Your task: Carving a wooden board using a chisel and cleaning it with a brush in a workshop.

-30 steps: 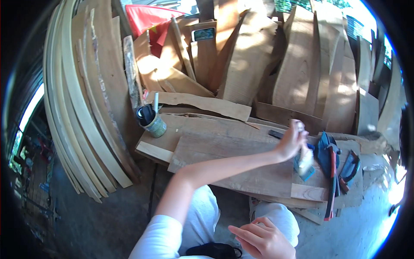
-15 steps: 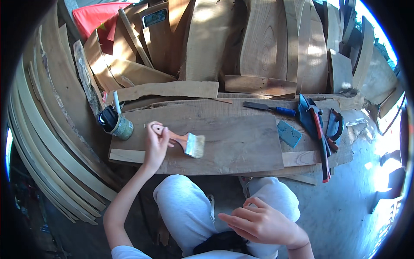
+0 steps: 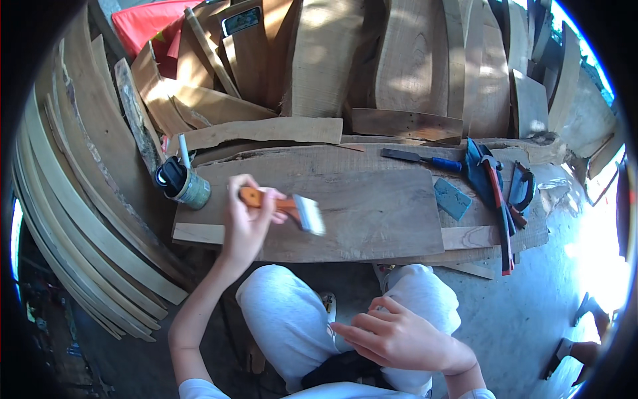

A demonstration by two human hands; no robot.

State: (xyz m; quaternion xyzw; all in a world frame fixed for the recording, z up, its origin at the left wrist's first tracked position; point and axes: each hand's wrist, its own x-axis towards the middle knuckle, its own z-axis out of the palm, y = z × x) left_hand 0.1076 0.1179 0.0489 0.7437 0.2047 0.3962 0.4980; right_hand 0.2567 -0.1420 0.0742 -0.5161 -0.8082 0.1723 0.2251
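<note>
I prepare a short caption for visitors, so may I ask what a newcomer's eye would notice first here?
Probably the wide paintbrush in the left hand, over the left part of the brown board. Next comes the red cloth at the upper left, bright beside the leaning wooden planks; then the blue-handled chisel, beyond the board's far right corner.

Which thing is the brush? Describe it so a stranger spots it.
Find the flat brown board beyond the knees. Over its left part, the left hand grips the brush by its orange-brown handle. Its pale bristles set it apart from the cup and blue block.
</note>
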